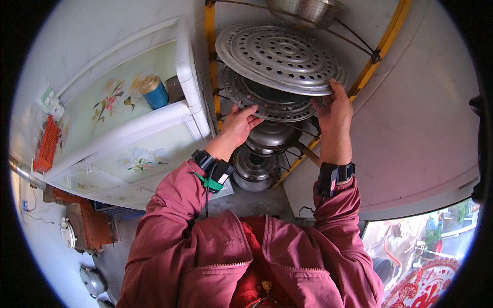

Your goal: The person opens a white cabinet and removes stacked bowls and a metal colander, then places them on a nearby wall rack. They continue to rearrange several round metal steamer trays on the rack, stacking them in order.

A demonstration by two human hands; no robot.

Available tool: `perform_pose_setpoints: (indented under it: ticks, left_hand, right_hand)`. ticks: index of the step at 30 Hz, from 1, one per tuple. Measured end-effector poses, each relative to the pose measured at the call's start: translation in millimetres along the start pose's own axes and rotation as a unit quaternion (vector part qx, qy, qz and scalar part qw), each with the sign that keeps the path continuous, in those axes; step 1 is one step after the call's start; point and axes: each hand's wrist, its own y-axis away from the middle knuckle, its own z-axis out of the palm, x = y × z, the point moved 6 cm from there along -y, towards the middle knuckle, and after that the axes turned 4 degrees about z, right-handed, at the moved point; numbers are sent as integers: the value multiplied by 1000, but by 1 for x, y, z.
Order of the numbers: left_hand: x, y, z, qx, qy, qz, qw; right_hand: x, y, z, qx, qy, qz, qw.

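A round perforated metal steamer rack (pixel 285 57) lies tilted on top of other round metalware in a yellow-framed rack. Under it is a second perforated steamer plate (pixel 269 109), darker in the shade. My right hand (pixel 336 109) grips the upper rack's right rim between thumb and fingers. With thumb above and fingers below, my left hand (pixel 240 125) pinches the front left rim of the lower plate. Beneath both, a lidded metal pan (pixel 275 134) with a handle and a metal pot with a lid (pixel 256 165) stand on lower levels.
The rack's yellow posts (pixel 369 63) flank the metalware, with a metal colander (pixel 304 11) above. At left, a white cabinet (pixel 150 127) bears a blue canister (pixel 154 92) and a red plastic basket (pixel 46 144). A large pale panel (pixel 420 127) curves along the right.
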Motion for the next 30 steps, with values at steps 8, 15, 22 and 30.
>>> perform_pose_setpoints:
  ticks: [8,15,22,30]
  left_hand:
    - [6,-33,-9,33,-39,1,999]
    - [9,-59,-15,170,-107,-25,979]
    - [14,-72,-6,100,-34,-4,994]
    - [22,-35,-6,50,-42,23,998]
  right_hand:
    - [6,-23,5,-50,-70,-15,996]
    - [4,-43,16,-31,-76,-32,996]
    - [-4,-56,26,-47,-69,-41,996]
    - [-17,-59,24,-15,-105,-60,993]
